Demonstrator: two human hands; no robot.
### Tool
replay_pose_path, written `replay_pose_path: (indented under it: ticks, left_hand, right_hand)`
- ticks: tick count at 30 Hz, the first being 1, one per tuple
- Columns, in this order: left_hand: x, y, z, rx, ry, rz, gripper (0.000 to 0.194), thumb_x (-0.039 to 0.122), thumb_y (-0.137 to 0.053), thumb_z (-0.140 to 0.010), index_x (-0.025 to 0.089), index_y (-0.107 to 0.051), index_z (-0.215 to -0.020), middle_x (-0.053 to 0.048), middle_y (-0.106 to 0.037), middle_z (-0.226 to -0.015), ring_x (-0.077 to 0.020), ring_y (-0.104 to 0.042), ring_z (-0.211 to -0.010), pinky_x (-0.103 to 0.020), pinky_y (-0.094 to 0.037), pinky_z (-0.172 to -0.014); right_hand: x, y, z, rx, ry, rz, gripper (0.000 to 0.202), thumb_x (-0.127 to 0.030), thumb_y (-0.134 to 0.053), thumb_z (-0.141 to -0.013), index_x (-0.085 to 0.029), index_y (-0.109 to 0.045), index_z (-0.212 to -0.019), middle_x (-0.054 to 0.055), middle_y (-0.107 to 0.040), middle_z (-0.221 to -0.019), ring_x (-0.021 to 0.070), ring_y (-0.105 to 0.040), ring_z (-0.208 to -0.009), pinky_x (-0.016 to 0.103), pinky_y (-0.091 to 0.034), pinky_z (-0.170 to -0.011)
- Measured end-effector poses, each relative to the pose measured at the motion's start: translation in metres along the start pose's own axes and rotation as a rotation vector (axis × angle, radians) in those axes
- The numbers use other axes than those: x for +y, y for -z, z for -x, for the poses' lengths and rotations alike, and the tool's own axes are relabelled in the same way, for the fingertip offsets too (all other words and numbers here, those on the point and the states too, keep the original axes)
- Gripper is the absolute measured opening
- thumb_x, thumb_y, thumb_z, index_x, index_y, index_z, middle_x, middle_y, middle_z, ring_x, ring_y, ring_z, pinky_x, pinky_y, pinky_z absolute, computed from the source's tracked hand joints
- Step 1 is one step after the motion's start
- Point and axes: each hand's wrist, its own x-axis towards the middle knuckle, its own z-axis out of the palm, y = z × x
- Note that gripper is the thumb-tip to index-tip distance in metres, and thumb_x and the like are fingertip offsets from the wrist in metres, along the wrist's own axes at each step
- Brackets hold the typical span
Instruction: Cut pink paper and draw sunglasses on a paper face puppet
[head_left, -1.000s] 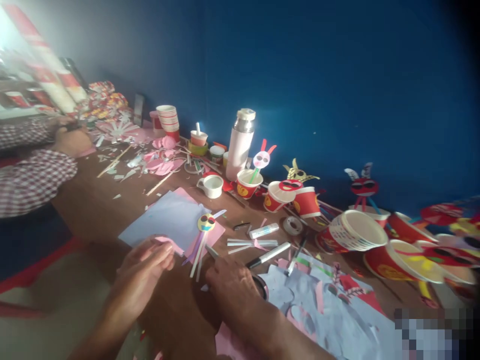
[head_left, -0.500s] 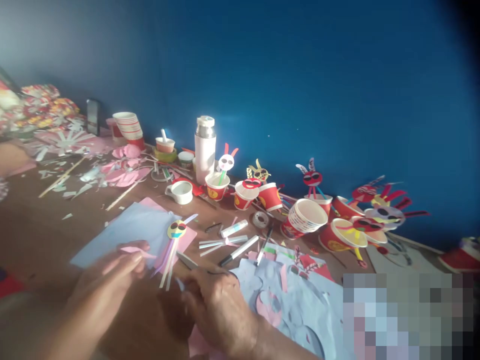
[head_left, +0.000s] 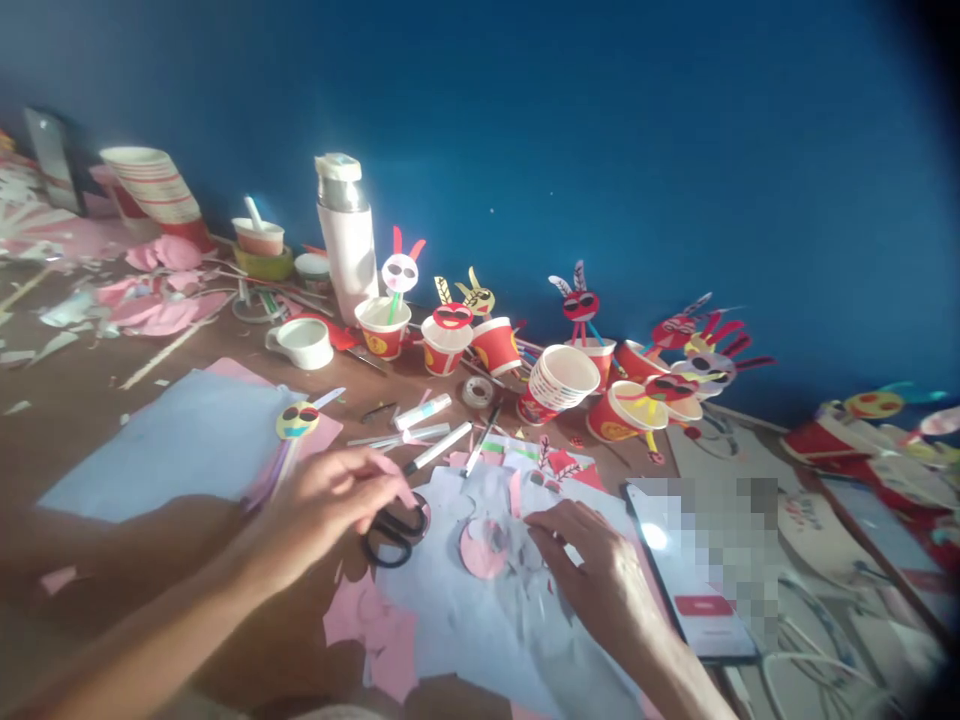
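Left hand (head_left: 334, 490) pinches a pink strip (head_left: 407, 488) right over the scissors (head_left: 397, 522). Right hand (head_left: 592, 560), right of the scissors, half-curled over cut-up blue paper (head_left: 450, 600); can't tell if gripping anything. Beyond the scissors, several paper faces (head_left: 453, 316) in cups (head_left: 442, 353) look finished; yellow face (head_left: 298, 420) left of them has strips; pink strip seems unattached yet.

The left hand (head_left: 337, 490) and right hand (head_left: 583, 560) are bare and slim-fingered; left forearm (head_left: 180, 600) and right forearm (head_left: 667, 655), uncovered as far as visible, taper toward the hands.
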Motion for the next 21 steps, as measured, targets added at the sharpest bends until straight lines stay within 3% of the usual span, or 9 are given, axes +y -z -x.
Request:
replay_pose_path:
  ticks: [3, 6, 9, 13, 16, 21]
  left_hand:
    - [0.011, -0.028, -0.009, -0.304, -0.122, -0.2, 0.031, 0.047, -0.065, -0.069, 0.016, -0.064, -0.066, 0.003, -0.052, -0.051, -0.0128, -0.047, -0.051, -0.023, -0.038, -0.05]
    - [0.019, -0.049, -0.021, -0.415, -0.154, -0.274, 0.027, 0.042, -0.061, -0.073, 0.016, -0.063, -0.065, 0.004, -0.052, -0.053, -0.0118, -0.046, -0.051, -0.022, -0.035, -0.049]
    - [0.021, -0.065, -0.03, -0.468, -0.175, -0.328, 0.023, 0.035, -0.056, -0.077, 0.016, -0.061, -0.064, 0.004, -0.05, -0.055, -0.0109, -0.043, -0.052, -0.021, -0.03, -0.048]
    - [0.017, -0.082, -0.038, -0.505, -0.197, -0.387, 0.027, 0.031, -0.054, -0.079, 0.017, -0.049, -0.056, 0.006, -0.037, -0.051, -0.0093, -0.032, -0.052, -0.022, -0.022, -0.047]
    - [0.012, -0.089, -0.042, -0.524, -0.196, -0.406, 0.032, 0.032, -0.052, -0.081, 0.017, -0.044, -0.055, 0.007, -0.03, -0.05, -0.0089, -0.027, -0.05, -0.022, -0.019, -0.046]
    - [0.003, -0.093, -0.048, -0.524, -0.193, -0.436, 0.03, 0.035, -0.049, -0.084, 0.017, -0.049, -0.06, 0.007, -0.034, -0.049, -0.0093, -0.031, -0.048, -0.021, -0.021, -0.045]
  right_hand:
    - [-0.003, -0.001, 0.002, -0.006, -0.014, -0.053, 0.016, -0.022, -0.051, -0.091, -0.024, -0.067, -0.091, 0.001, -0.066, -0.08, 0.0185, -0.06, -0.073, 0.031, -0.043, -0.068]
    - [-0.004, 0.001, -0.005, 0.003, -0.048, -0.113, 0.015, -0.023, -0.052, -0.091, -0.024, -0.066, -0.088, 0.001, -0.066, -0.079, 0.0181, -0.059, -0.073, 0.03, -0.043, -0.068]
    - [0.001, 0.004, -0.011, 0.023, -0.094, -0.119, 0.014, -0.023, -0.053, -0.09, -0.023, -0.066, -0.086, 0.001, -0.065, -0.079, 0.018, -0.059, -0.072, 0.03, -0.042, -0.067]
    - [0.011, 0.001, -0.01, 0.039, -0.115, -0.081, 0.014, -0.023, -0.053, -0.09, -0.023, -0.066, -0.086, 0.002, -0.065, -0.08, 0.0186, -0.059, -0.074, 0.03, -0.041, -0.068]
    - [0.014, -0.006, -0.008, 0.029, -0.054, -0.035, 0.015, -0.022, -0.052, -0.092, -0.023, -0.066, -0.088, 0.002, -0.065, -0.081, 0.0188, -0.057, -0.074, 0.031, -0.038, -0.069]
    - [0.008, -0.016, -0.012, 0.059, 0.11, 0.092, 0.017, -0.017, -0.05, -0.092, -0.022, -0.065, -0.087, 0.002, -0.061, -0.074, 0.0192, -0.054, -0.07, 0.031, -0.033, -0.063]
